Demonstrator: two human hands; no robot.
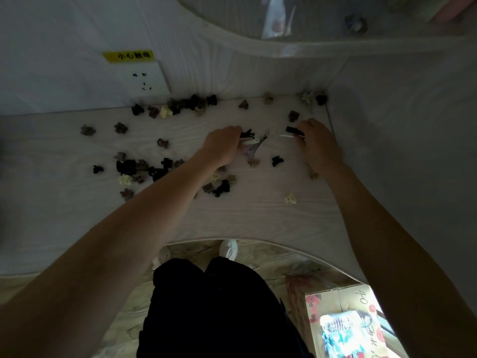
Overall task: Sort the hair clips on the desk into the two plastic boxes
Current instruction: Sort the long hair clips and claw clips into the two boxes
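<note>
Several small claw hair clips, black, brown and cream, lie scattered over the pale wooden desk [258, 215], with one pile [139, 169] at the left and another [191, 103] along the back wall. My left hand [222, 148] grips a bunch of long flat clips [254, 144], black, white and grey, at mid-desk. My right hand [318, 143] pinches a black clip [293, 130] and a thin white one [287, 136] near the right wall. No plastic box is in view.
A wall socket [143, 78] with a yellow warning label sits on the back wall. A shelf edge [284, 47] curves overhead. A side panel [400, 151] closes the desk's right end. Below the desk's front edge are my dark trousers and a cardboard box [343, 324] on the floor.
</note>
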